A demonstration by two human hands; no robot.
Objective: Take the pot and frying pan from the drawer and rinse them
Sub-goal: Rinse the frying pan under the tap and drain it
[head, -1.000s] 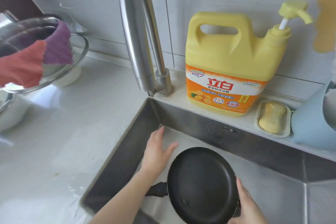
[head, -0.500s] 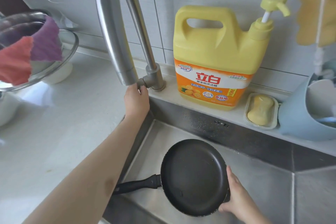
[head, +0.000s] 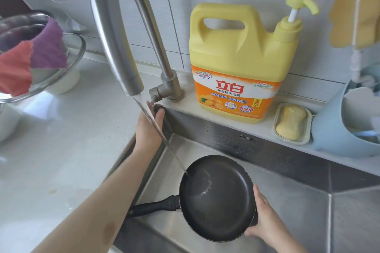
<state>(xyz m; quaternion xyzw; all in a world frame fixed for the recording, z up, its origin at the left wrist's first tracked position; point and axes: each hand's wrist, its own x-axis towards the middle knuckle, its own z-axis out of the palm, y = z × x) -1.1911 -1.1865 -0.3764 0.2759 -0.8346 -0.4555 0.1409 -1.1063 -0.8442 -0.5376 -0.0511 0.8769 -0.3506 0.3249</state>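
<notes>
Water was on, a thin stream dropping from the tall brushed-steel gooseneck faucet and landing just inside the upper-left rim of the round black non-stick frying pan. The pan was held tilted inside the stainless-steel sink, open face up toward the camera, its black handle pointing left toward the sink's near-left corner. A few pale streaks showed on the pan's inner surface. The right hand had the pan by its right rim, fingers curled round the edge & thumb on the upper lip, a firm hold. The left hand was up at the small lever at the faucet base, fingertips touching it from below; fingers looked fairly straight, not wrapped round anything (the stream crossed in front of that hand, so the fingertips were partly hidden). No pot seen in this view.

On the ledge behind the sink: a big yellow detergent jug w/ orange label & pump top, then a yellow soap bar in a pale dish just beside it, then a light-blue plastic holder at far right. On the white countertop at left, metal bowls w/ a purple and red cloth draped over the rim.
</notes>
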